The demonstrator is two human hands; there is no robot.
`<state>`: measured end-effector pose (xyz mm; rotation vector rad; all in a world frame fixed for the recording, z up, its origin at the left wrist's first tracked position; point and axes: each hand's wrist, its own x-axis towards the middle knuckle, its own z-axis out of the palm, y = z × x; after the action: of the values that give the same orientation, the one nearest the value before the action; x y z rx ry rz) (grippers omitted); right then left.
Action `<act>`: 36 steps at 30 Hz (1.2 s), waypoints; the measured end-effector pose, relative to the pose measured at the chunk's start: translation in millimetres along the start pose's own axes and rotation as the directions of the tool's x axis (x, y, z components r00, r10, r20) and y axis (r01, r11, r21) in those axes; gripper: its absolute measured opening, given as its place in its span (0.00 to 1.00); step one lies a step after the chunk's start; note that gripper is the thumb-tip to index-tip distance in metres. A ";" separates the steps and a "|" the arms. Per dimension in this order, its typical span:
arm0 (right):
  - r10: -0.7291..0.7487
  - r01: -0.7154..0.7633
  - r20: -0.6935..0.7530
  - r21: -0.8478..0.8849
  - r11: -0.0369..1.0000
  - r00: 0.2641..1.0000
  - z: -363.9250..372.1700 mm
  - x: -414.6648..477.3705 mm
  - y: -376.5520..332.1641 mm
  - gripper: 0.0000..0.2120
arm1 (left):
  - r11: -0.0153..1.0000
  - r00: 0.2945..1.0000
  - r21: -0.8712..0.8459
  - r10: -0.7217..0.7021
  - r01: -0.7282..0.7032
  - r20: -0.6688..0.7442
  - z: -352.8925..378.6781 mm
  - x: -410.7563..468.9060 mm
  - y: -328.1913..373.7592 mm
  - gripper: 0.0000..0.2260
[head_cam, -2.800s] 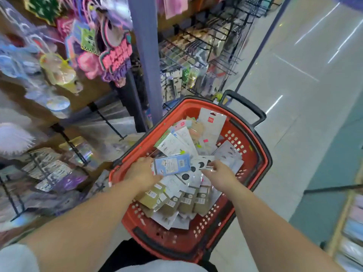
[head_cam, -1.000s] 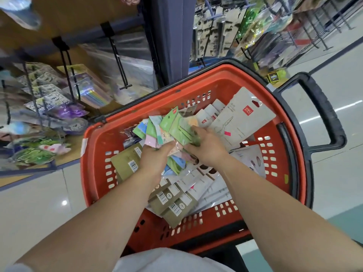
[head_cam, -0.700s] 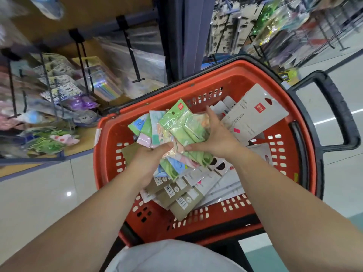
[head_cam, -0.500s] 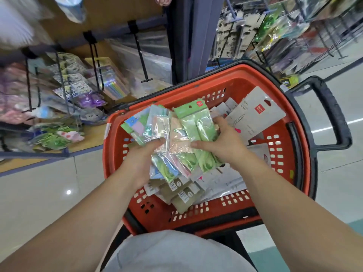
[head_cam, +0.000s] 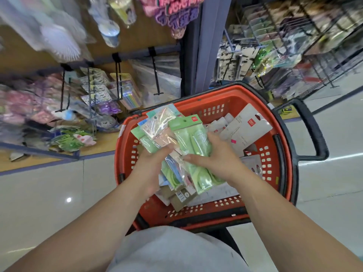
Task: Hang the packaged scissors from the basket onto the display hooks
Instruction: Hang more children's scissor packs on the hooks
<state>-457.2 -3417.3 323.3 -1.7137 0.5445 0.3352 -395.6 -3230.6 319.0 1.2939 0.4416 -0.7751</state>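
Gripping fanned packaged scissors [head_cam: 186, 134] over the red basket [head_cam: 220, 96] — left hand [head_cam: 151, 167] fingers curled beneath, right hand [head_cam: 218, 160] fingers wrapped on top; best squaring hang-holes [head_cam: 184, 121] before hooking.

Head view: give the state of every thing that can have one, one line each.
Basket: holds more packs.
Packaged scissors: fanned bunch, held above the basket, not yet hung.
Left hand: grips the bunch's left side.
Right hand: grips the bunch's right side.
White card pack: leans inside the basket's far side.
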 end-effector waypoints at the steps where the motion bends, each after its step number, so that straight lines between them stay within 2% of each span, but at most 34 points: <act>1: -0.006 0.006 -0.014 0.038 0.999 1.000 0.5 -2.8 -2.8 0.25 | 1.000 1.000 -0.023 0.010 -0.010 -0.015 1.4 -4.9 2.6 0.22; 3: -0.022 0.028 -0.058 0.109 0.994 0.998 6.1 -7.9 -10.5 0.23 | 0.997 0.999 -0.071 0.000 -0.004 -0.054 4.7 -15.0 8.0 0.19; 7: -0.099 0.106 -0.071 0.116 0.987 0.993 22.7 -19.6 -24.6 0.19 | 0.996 0.999 -0.080 -0.046 0.046 0.001 4.7 -29.3 12.6 0.30; 10: -0.099 0.103 -0.033 0.146 0.984 0.995 22.8 -26.2 -35.1 0.13 | 0.995 0.998 -0.088 -0.054 0.057 0.032 -3.1 -31.8 16.2 0.33; 12: -0.086 0.093 -0.050 0.166 0.982 0.995 23.9 -28.6 -42.7 0.14 | 0.993 0.997 -0.100 -0.060 0.064 0.038 -7.6 -32.6 18.7 0.36; 15: -0.069 0.079 -0.047 0.251 0.965 0.996 29.8 -29.2 -52.5 0.15 | 0.990 0.998 -0.141 -0.013 0.020 0.056 -15.1 -36.7 26.8 0.30; 19: -0.024 0.044 -0.068 0.314 0.948 0.997 52.1 -27.2 -72.1 0.14 | 0.976 0.999 -0.211 0.051 -0.051 -0.006 -41.6 -45.5 42.9 0.25; 23: -0.051 0.066 -0.061 0.283 0.957 0.997 110.4 -23.3 -99.3 0.14 | 0.961 0.998 -0.274 0.029 -0.045 -0.059 -101.2 -55.0 60.9 0.29; 28: -0.156 0.162 -0.049 0.178 0.971 0.987 213.8 -24.8 -145.0 0.16 | 0.963 0.999 -0.266 0.042 -0.048 -0.027 -206.3 -85.7 95.5 0.32; 32: -0.208 0.213 -0.055 0.131 0.968 0.977 302.5 -24.9 -181.8 0.21 | 0.950 0.984 -0.264 0.148 -0.169 -0.098 -289.8 -114.7 126.9 0.22; 36: -0.253 0.254 -0.021 0.148 0.956 0.967 384.8 -27.7 -224.4 0.23 | 0.911 0.937 -0.273 0.242 -0.308 -0.252 -362.3 -142.8 159.2 0.23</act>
<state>-334.5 -3005.3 443.1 -1.6149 0.3358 0.1061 -331.6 -2832.3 438.2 1.1159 0.5156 -0.3117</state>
